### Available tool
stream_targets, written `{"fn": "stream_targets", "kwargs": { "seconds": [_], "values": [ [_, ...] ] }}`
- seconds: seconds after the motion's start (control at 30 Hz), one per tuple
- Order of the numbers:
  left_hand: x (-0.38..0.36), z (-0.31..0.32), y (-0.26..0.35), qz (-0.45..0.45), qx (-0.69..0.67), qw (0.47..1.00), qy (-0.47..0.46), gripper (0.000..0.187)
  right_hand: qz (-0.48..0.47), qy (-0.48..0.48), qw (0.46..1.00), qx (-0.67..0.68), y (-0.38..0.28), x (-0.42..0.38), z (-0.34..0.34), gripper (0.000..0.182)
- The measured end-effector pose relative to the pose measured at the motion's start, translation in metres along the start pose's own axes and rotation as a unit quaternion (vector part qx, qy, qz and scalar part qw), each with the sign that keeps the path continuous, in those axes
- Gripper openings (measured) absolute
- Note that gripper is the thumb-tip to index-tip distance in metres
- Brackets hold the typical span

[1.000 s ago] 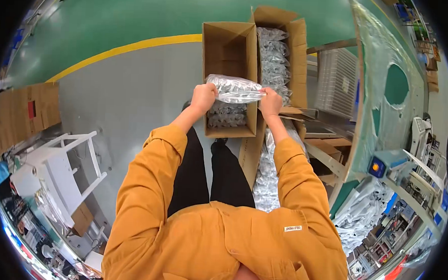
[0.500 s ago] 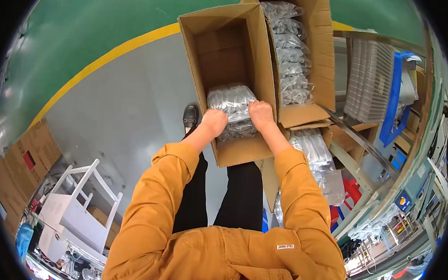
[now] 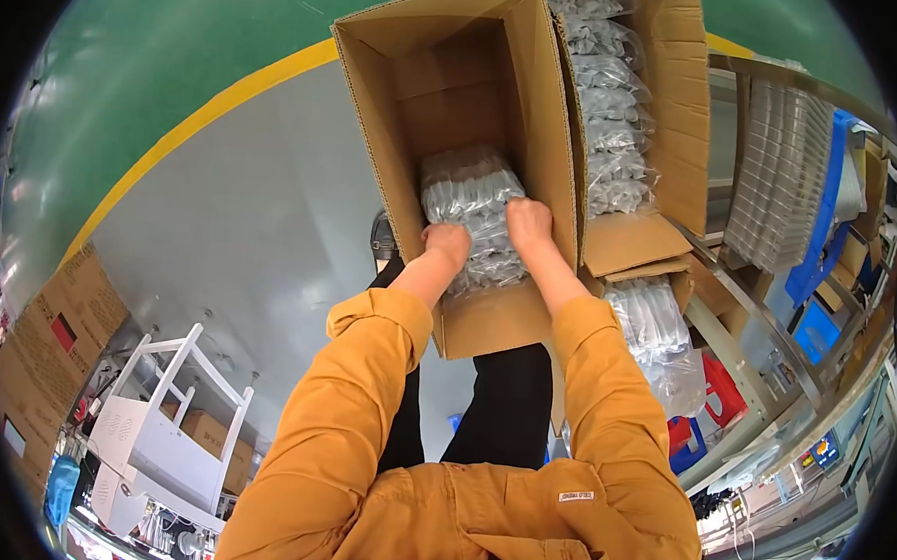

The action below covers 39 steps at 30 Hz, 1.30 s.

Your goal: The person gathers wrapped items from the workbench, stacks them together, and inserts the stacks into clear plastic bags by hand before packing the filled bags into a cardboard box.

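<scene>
Both my hands reach into an open cardboard box (image 3: pixel 551 114) standing in front of me. Between them is a clear plastic bag of parts (image 3: pixel 471 188), whose contents I cannot make out. My left hand (image 3: pixel 448 242) is closed on the bag's near left edge. At its right edge, my right hand (image 3: pixel 528 223) grips the plastic with curled fingers. More bagged parts (image 3: pixel 491 269) lie beneath and nearer to me, along the box's near end.
A second open box (image 3: pixel 681 120) with several bagged bundles (image 3: pixel 616 102) adjoins on the right. Below it sits a box of bagged parts (image 3: pixel 652 324). A metal-framed rack (image 3: pixel 758 304) runs along the right. An upturned white stool (image 3: pixel 171 438) lies at left.
The bag has gone deeper into the box, away from me, with both hands still on it. The view has shifted, so the boxes appear larger.
</scene>
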<state>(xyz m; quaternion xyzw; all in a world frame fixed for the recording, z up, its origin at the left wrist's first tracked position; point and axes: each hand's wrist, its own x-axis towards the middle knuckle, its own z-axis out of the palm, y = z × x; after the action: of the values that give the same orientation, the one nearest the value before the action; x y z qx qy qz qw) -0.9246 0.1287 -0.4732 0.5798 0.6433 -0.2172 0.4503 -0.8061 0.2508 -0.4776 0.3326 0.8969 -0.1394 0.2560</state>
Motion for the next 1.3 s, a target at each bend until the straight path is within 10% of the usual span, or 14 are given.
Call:
{"fn": "stream_targets", "kwargs": {
  "seconds": [0.13,0.27,0.47,0.5,0.6,0.7,0.9,1.1,1.17,1.3],
  "values": [
    [0.006,0.011,0.002,-0.003,0.018,1.000,-0.016,0.021,0.025,-0.105,0.993,-0.050,-0.025,0.035,-0.042,0.013],
    [0.002,0.011,0.005,0.002,0.040,0.999,-0.012,0.021,-0.041,0.030,0.997,0.053,-0.049,0.101,-0.043,0.027],
    [-0.012,0.005,0.002,0.064,0.115,0.991,-0.012,0.021,0.022,-0.097,0.987,0.123,-0.078,0.174,0.028,0.060],
    [-0.012,0.012,0.000,0.068,0.125,0.990,0.021,0.020,-0.048,-0.273,0.957,0.089,-0.061,0.156,0.009,0.071],
    [-0.018,0.003,-0.001,0.078,0.118,0.990,0.025,0.020,-0.007,-0.216,0.974,0.074,-0.052,0.135,0.049,0.067],
    [-0.020,0.007,-0.006,0.100,0.119,0.988,0.022,0.019,0.021,-0.402,0.914,0.046,-0.046,0.130,0.040,0.065],
    [-0.095,-0.009,0.006,0.147,0.084,0.984,0.055,0.023,0.061,-0.116,0.989,0.073,-0.043,0.004,-0.005,0.055],
    [-0.243,-0.022,0.047,0.122,-0.269,0.939,0.174,0.009,0.048,-0.028,0.982,0.178,-0.035,-0.153,-0.061,0.047],
    [-0.307,-0.054,0.067,0.082,-0.369,0.908,0.182,0.015,-0.170,0.025,0.983,0.056,-0.020,-0.202,-0.067,0.038],
    [-0.442,-0.165,0.102,0.164,-0.456,0.818,0.309,0.023,-0.043,0.052,0.951,0.303,0.002,-0.321,-0.117,0.040]
  ]
}}
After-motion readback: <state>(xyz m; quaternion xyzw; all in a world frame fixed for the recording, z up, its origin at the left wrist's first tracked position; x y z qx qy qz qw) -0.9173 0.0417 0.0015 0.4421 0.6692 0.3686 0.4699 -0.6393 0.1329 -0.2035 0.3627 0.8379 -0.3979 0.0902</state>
